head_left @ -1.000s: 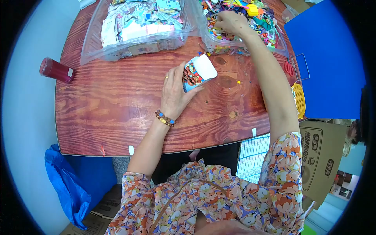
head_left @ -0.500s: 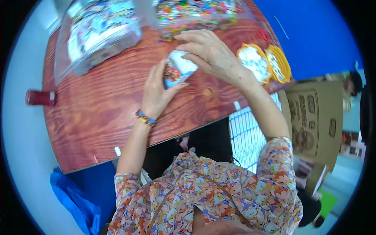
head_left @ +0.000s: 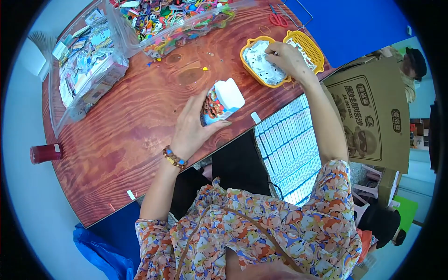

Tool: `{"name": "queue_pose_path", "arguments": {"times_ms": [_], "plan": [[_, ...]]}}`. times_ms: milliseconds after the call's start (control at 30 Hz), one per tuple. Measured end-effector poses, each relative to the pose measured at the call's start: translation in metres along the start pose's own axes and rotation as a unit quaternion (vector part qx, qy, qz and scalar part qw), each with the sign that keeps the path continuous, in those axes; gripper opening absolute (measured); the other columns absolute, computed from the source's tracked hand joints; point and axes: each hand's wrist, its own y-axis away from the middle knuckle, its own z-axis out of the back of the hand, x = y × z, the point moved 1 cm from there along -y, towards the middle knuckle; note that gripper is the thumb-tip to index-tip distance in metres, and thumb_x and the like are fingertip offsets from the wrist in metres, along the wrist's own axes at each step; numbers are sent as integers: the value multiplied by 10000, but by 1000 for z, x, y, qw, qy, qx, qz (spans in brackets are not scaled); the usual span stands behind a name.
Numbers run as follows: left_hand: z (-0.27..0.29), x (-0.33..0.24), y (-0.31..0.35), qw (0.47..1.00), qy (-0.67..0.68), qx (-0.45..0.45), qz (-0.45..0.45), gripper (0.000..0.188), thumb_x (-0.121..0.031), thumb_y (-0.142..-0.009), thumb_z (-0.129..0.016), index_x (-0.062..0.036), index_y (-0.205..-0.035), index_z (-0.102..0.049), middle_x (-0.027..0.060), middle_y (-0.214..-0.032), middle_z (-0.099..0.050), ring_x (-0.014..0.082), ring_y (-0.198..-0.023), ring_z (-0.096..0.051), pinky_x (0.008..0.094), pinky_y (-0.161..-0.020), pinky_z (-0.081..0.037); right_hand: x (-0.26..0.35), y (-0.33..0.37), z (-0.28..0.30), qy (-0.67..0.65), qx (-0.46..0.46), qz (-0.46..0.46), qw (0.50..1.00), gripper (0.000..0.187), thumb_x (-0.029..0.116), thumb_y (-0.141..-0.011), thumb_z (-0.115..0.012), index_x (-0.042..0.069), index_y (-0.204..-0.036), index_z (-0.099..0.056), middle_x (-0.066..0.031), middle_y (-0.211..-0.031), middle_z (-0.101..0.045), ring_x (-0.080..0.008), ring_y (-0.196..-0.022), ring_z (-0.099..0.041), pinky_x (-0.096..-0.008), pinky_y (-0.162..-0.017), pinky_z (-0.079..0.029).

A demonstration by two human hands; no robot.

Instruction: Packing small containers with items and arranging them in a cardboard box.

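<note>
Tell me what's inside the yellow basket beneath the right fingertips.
White pieces with dark specks show inside the yellow basket. The right hand hides part of its right side, and whatever lies beneath the top layer is covered.

Box [head_left: 223,101] left of baskets [head_left: 316,51], scissors [head_left: 278,19] behind

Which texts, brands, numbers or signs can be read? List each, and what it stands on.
Cardboard box: large dark print, readable, not copied here.
Small box in the left hand: any lettering too small to read.
White boxes below the table: too small.
Paper packets: too small.
Red container's label: too small.
</note>
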Motion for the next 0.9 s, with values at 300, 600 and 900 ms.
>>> {"name": "queue_pose_path", "arguments": {"times_ms": [300, 600, 900], "plan": [[-8, -1, -8, 1000, -9, 4, -22, 892, -397, -681, -856, 27, -1359, -462, 223, -1192, -586, 366, -1093, -593, 438, -933, -488, -33, 0, 6, -386, 16, -34, 922, 206, 237, -907, -652, 56, -968, -730, -3, -653, -634, -32, -538, -487, -201, -490, -350], [-26, -7, -23, 998, -60, -9, -15, 864, -405, -708, -833, 29, -1349, -450, 221, -1170, -581, 377, -1081, -591, 454, -904, -501, -11, 25, 14, -588, 113, -62, 799, 163, 192, -955, -631, 54, -1029, -675, 4, -656, -603, -10, -500, -432, -170, -448, -280], [-30, -17, -29, 995, -87, -39, -23, 823, -358, -707, -837, 23, -1334, -462, 192, -1105, -578, 359, -1038, -593, 436, -856, -517, 82, 57, 16, -148, -54, 194, 968, 136, 147, -890, -660, 62, -987, -701, -35, -756, -658, -152, -670, -633, -284, -597, -475]]}}
